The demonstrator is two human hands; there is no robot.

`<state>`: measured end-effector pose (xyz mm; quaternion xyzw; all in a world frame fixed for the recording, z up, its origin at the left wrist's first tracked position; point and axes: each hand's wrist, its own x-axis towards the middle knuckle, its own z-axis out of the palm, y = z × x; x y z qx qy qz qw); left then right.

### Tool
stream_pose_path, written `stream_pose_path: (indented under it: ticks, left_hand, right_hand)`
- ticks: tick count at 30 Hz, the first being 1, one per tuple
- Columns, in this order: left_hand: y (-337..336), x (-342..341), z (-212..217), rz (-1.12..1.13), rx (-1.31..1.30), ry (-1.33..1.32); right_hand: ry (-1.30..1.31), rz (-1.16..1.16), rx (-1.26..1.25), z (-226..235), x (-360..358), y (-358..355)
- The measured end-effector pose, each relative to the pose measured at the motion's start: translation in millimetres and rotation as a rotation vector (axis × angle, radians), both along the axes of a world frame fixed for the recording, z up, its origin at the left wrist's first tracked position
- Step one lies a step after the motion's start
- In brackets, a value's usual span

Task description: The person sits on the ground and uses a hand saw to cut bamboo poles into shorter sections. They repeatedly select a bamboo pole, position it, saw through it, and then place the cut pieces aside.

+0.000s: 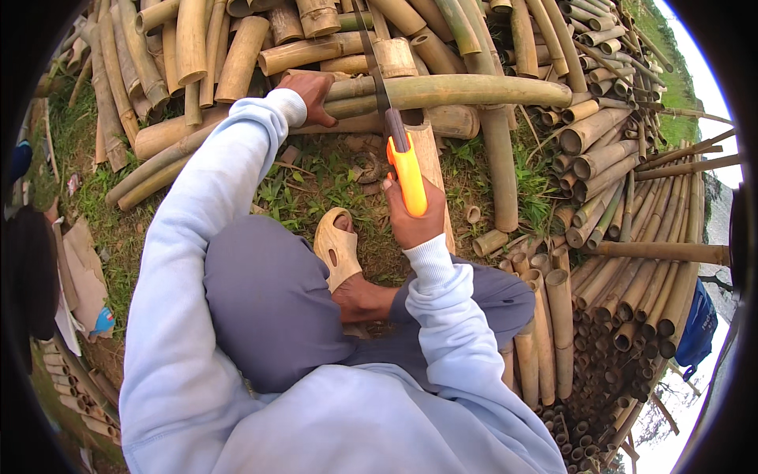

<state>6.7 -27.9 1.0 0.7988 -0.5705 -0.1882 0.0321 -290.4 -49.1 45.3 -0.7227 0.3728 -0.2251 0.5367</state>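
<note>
My right hand [417, 220] is wrapped round the orange handle of a hand saw [408, 172]. The saw's long dark blade points away from me and crosses a greenish bamboo pole [482, 92] near the middle of the view. Whether its teeth have cut into the pole cannot be made out. Left of the blade, my left hand [309, 93] grips the bamboo from above, its thumb toward me. On that side two thinner bamboo lengths [150, 175] run side by side down to the grass. More bamboo lies beneath the gripped pieces.
Cut bamboo pieces [237, 59] are heaped beyond my hands. Stacked bamboo [596, 146] fills the right side, and upright lengths [558, 332] stand beside my knee. My sandalled foot [338, 249] rests on grassy soil below the saw. A blue bag [698, 328] hangs at far right.
</note>
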Motion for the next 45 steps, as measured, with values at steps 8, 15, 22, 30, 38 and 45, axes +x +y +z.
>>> stream_pose_path:
  ticks: [8,15,22,30,38,45]
  left_hand:
    - [0.7,6.2,-3.8,0.014,0.03,0.003]
    - [-0.8,5.3,4.3,-0.011,-0.03,-0.013]
    - [1.9,5.9,-0.2,-0.029,-0.071,-0.047]
    - [-6.2,7.6,0.9,-0.021,-0.027,-0.015]
    - [0.6,8.5,-11.2,-0.023,-0.015,-0.054]
    - [-0.7,6.7,-6.3,-0.003,0.028,-0.047]
  right_hand:
    - [0.18,0.042,-0.101,39.7,-124.7,61.5]
    - [0.05,0.033,-0.048,13.4,-4.0,0.7]
    - [0.292,0.083,-0.141,57.6,-156.2,81.7]
    - [-0.028,-0.034,0.02,-6.0,0.3,0.6]
    - [0.216,0.055,-0.103,27.4,-128.4,61.1]
    - [0.037,0.0,0.029,-15.6,-30.8,11.2]
